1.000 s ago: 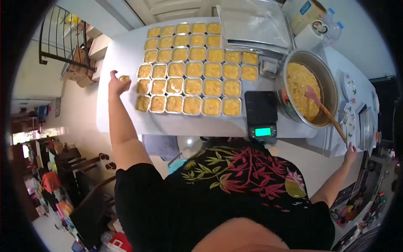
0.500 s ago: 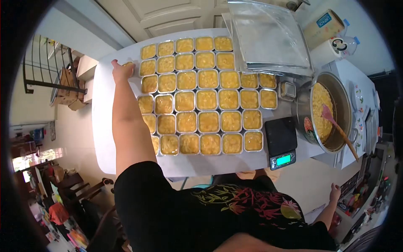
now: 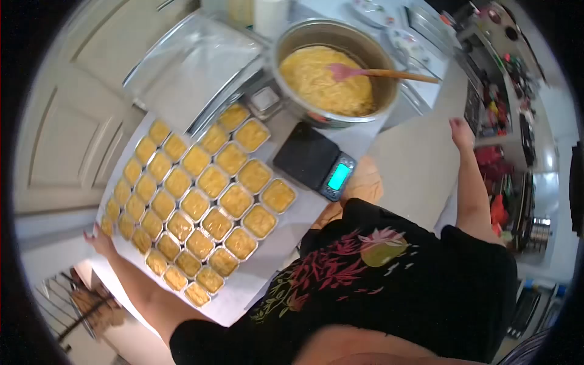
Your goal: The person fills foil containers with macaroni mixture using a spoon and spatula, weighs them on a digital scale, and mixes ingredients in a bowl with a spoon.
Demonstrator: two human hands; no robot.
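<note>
My left hand is at the far left end of the rows, its fingers apart beside a small foil tub of yellow filling. Whether a fingertip still touches that tub is hard to make out. Several more filled foil tubs stand in close rows on the white table. Off to the right, away from the table, my right hand hangs in the air with its fingers curled and nothing visible in them.
A large metal pot holds yellow mixture and a pink spatula with a wooden handle. Before it lies a black digital scale with a lit display. Clear plastic sheets overhang the far tubs. A small container sits beside the pot.
The view has swung to the right, bringing pot and scale toward the middle. The tub that was in my left hand now appears to stand at the row's end, with the fingers spread.
</note>
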